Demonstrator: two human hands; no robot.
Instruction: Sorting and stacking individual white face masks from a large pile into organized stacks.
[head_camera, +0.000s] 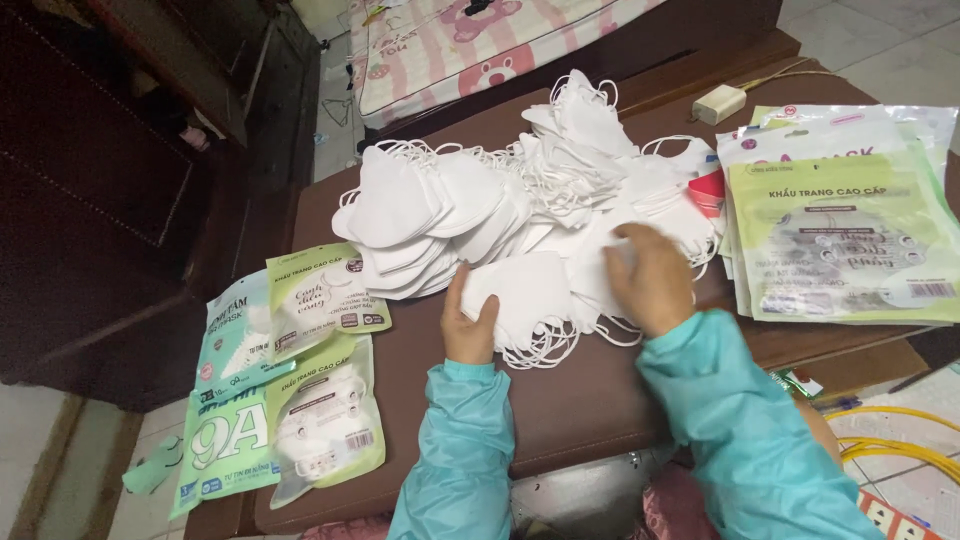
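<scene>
Under your hands, masks everywhere
Left hand (466, 325) grip clenched on a white mask stack (525, 292); right hand (652, 277) grip released, flat on the mask pile (560, 190).

Soft, even light fell from above; my masks (520, 200) glared nearly featureless white, the cabinet (110, 180) left of them stayed dim, and edges bowed slightly.

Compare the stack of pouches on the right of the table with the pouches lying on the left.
The right stack of pouches looks flat and empty, piled neatly edge on edge; the left pouches bulge with white masks and lie spread out, overlapping loosely. The right stack sits beyond the right hand, the left pouches beside the left hand, which holds a small stack of masks. Both kinds are green-and-white printed packets.
</scene>
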